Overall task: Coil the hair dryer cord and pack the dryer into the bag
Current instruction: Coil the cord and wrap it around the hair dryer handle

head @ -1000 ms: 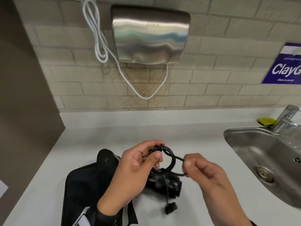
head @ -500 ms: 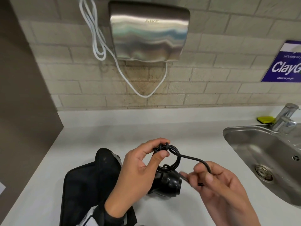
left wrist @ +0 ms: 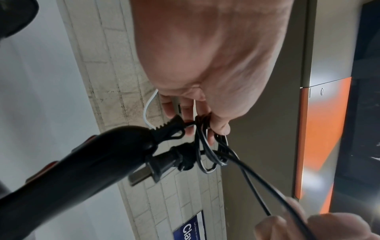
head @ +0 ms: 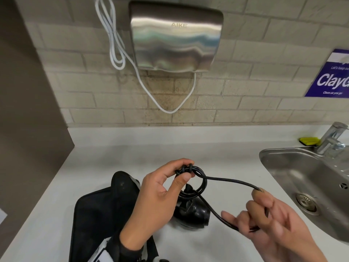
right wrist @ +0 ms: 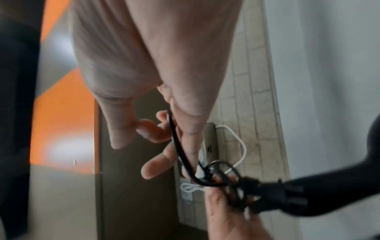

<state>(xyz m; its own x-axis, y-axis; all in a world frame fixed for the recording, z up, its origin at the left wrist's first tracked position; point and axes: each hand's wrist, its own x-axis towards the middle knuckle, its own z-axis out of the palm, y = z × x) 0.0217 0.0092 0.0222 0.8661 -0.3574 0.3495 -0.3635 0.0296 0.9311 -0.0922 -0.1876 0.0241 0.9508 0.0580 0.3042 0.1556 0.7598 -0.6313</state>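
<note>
Above the front edge of the white counter [head: 113,157], your left hand [head: 156,201] pinches the bundle of thin black cord coils [head: 190,171] between thumb and curled index finger, and the coil ring hangs below the pinch. One loose doubled run of the same cord leaves the coil and stretches toward the steel sink [head: 302,176] side, where your right hand [head: 273,224] takes it: cord pinned near the thumb tip, the other fingers loosely spread, palm up. So the free run's long axis lies left to right, coil end held higher. The black plastic hair dryer [head: 190,210] sits directly under the coil; whether it rests on the counter or hangs by its cord, I cannot tell. Left wrist view: flat-pinned plug [left wrist: 156,164] just beside the dryer handle. The black fabric bag [head: 98,214] lies at the front edge, left of the dryer.

Judgement: coil still unfinished; right hand is nearer the slack, so it should carry the next wrap to the left pinch.
</note>
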